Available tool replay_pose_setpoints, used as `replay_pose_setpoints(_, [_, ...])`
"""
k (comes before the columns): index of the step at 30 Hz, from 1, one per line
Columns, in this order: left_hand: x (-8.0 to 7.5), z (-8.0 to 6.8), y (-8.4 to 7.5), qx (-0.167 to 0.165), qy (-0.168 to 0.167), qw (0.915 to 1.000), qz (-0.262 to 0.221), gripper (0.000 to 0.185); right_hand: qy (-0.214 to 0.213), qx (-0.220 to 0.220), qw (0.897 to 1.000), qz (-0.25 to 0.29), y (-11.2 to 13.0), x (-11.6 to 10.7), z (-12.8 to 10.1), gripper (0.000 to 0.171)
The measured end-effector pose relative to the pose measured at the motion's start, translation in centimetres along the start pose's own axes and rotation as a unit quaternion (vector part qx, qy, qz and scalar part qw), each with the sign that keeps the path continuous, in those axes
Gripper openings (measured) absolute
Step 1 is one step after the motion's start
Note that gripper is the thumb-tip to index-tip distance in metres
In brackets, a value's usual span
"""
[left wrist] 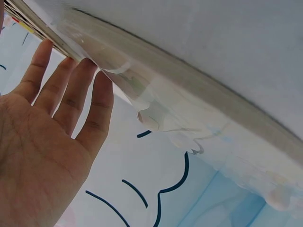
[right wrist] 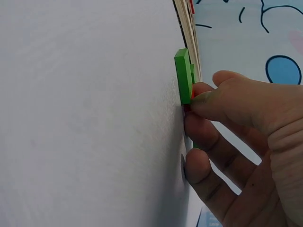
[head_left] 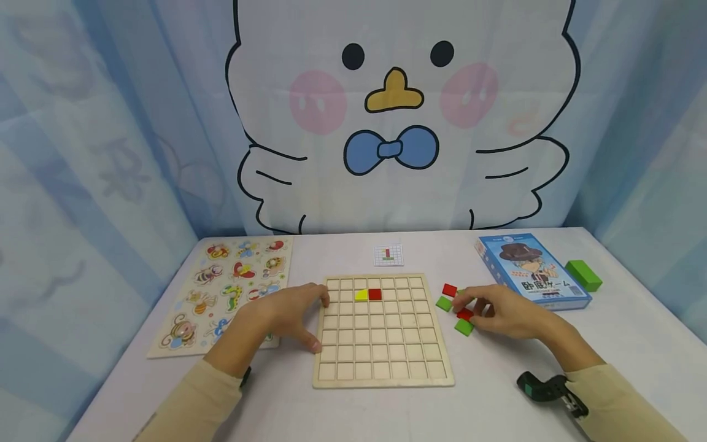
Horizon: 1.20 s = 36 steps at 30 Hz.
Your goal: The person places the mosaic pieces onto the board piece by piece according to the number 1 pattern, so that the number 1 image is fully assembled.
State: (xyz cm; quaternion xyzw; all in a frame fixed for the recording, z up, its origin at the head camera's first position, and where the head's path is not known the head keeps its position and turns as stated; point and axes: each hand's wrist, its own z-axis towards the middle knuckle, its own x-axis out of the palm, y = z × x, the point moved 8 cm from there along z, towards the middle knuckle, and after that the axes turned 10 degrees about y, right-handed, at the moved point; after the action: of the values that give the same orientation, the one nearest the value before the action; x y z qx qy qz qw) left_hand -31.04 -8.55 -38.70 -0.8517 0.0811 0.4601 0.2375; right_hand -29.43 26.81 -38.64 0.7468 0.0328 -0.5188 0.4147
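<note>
Fingers of the right hand pinch a red tile among loose tiles; the left hand, fingers spread, steadies the board. Neighbouring green tile could get knocked aside.

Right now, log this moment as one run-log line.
left hand: open, rests at grid board edge | right hand: fingers pinch red tile | board: yellow tile, red tile placed
</note>
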Motion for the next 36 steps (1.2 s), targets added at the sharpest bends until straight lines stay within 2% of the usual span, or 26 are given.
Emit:
replay_pose_setpoints(5, [0.0, 0.0, 0.1, 0.002, 0.001, 1.0000, 0.004, 0.075, 0.007, 0.018, 1.000, 0.005, -0.2, -0.1, -0.4, 0.034])
replay_pose_setpoints(17, [0.0, -0.1, -0.1, -0.002, 0.003, 1.0000, 0.008, 0.075, -0.011, 0.047, 0.999, -0.001, -0.8, -0.3, -1.7, 0.034])
replay_pose_setpoints(36, [0.0, 0.1, 0.2, 0.000, -0.003, 0.9999, 0.012, 0.076, -0.027, 0.063, 0.997, -0.028, -1.2, -0.9, -2.6, 0.035])
